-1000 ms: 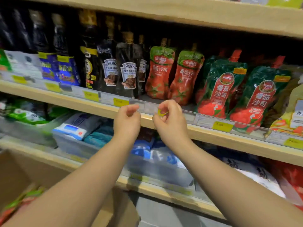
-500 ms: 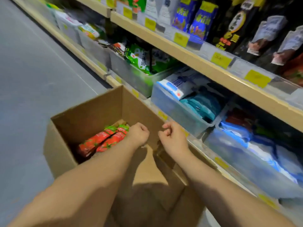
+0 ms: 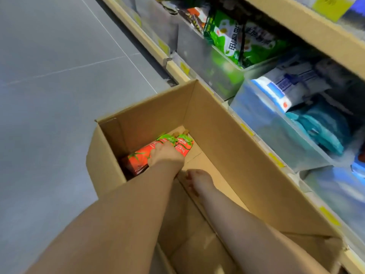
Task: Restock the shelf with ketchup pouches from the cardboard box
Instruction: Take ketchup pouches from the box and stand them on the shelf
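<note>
An open cardboard box (image 3: 227,155) stands on the floor against the lowest shelf. In its far left corner lie two red ketchup pouches (image 3: 138,157) with green tops, side by side. My left hand (image 3: 166,157) is down in the box on top of them, its fingers and thumb curled around one pouch. Just to its right, my right hand (image 3: 198,181) is low in the box with its fingers apart near the bare cardboard bottom, holding nothing. My forearms hide the box's near part.
Clear plastic bins line the shelf on the right: green bags (image 3: 237,38), white and blue packs (image 3: 286,88), teal packs (image 3: 320,127). Yellow price tags (image 3: 276,160) run along the shelf edge. Grey tiled floor (image 3: 59,76) lies to the left.
My view has dropped from the ketchup shelf to the box. Both hands came down from the shelf edge into the box, and my left hand has landed on the pouches.
</note>
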